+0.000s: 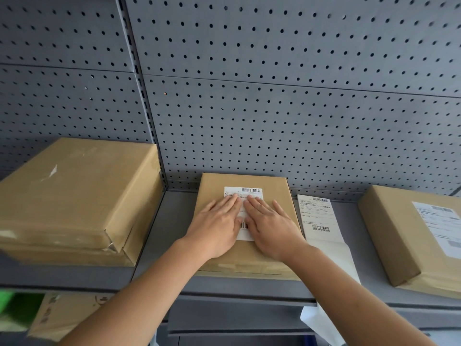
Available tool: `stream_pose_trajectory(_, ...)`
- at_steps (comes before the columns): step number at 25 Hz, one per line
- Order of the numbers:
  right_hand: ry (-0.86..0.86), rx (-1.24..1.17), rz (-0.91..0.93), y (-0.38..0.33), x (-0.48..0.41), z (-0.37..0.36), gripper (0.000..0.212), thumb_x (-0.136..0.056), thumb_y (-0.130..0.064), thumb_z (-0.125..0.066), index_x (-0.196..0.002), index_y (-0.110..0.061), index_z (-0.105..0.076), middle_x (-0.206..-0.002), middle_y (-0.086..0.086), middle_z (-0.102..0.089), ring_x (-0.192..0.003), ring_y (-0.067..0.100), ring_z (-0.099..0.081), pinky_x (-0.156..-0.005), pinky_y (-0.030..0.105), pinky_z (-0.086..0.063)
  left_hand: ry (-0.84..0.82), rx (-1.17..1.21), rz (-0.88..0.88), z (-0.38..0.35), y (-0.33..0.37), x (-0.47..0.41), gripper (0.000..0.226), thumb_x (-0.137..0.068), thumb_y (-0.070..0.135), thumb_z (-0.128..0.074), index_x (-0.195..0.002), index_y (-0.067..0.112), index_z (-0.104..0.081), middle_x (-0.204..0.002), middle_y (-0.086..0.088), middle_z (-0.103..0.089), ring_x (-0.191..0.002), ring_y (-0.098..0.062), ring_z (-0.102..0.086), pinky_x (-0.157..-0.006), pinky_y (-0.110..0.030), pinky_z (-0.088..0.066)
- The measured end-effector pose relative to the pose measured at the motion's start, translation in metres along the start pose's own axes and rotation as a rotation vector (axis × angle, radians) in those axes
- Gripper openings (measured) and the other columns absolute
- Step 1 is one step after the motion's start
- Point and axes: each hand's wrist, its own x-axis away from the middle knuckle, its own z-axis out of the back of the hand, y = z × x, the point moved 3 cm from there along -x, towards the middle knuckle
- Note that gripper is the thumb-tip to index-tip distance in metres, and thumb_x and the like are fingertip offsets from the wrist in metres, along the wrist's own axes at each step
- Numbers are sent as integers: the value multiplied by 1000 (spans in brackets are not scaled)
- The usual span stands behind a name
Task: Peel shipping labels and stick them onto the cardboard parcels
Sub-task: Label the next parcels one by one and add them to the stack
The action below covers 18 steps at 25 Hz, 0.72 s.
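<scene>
A flat cardboard parcel (pixel 279 193) lies in the middle of the grey shelf (pixel 169 221). A white shipping label (pixel 243 193) with barcodes sits on its top. My left hand (pixel 217 226) and my right hand (pixel 269 228) lie flat side by side on that label, fingers spread, palms down, covering its middle. To the right of the parcel, on the shelf, lies another label (pixel 318 216) on its backing sheet, whose lower end is peeled and curls over the shelf edge.
A large cardboard box (pixel 74 196) stands at the left. A labelled parcel (pixel 399 236) sits at the right. Grey pegboard (pixel 249 96) forms the back wall. Below the shelf are another cardboard parcel (pixel 62 315), something green (pixel 15 305) and white paper (pixel 321 323).
</scene>
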Motion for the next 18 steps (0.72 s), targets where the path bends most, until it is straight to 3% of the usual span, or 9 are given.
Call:
stream_pose_trajectory(10, 7, -9, -155, 30, 25, 13, 54, -107, -36, -23, -158, -20, -21, -166, -6, -17, -152, 8, -9, -123, 34, 0, -26, 32, 105, 1, -23, 16, 60, -109, 42, -14, -163, 19, 0, -171, 4, 2, -156, -7, 3, -128, -34, -2)
stream_pose_trajectory(15, 28, -59, 21, -6, 42, 14, 66, -99, -45, -8, -157, -19, -24, -165, -4, -20, -152, 10, -14, -121, 30, 1, 8, 51, -2, 4, 6, 32, 60, -109, 39, -15, -163, 18, -2, -171, 5, 4, -156, -5, 5, -128, -34, -1)
stream_pose_trajectory(18, 8, -43, 66, -23, 45, 4, 63, -100, -43, -11, -159, -20, -18, -165, -4, -17, -152, 10, -13, -119, 27, 5, -6, 0, -34, 0, 19, 38, 59, -109, 37, -16, -163, 15, -6, -172, 2, 1, -156, -6, 3, -128, -34, -1)
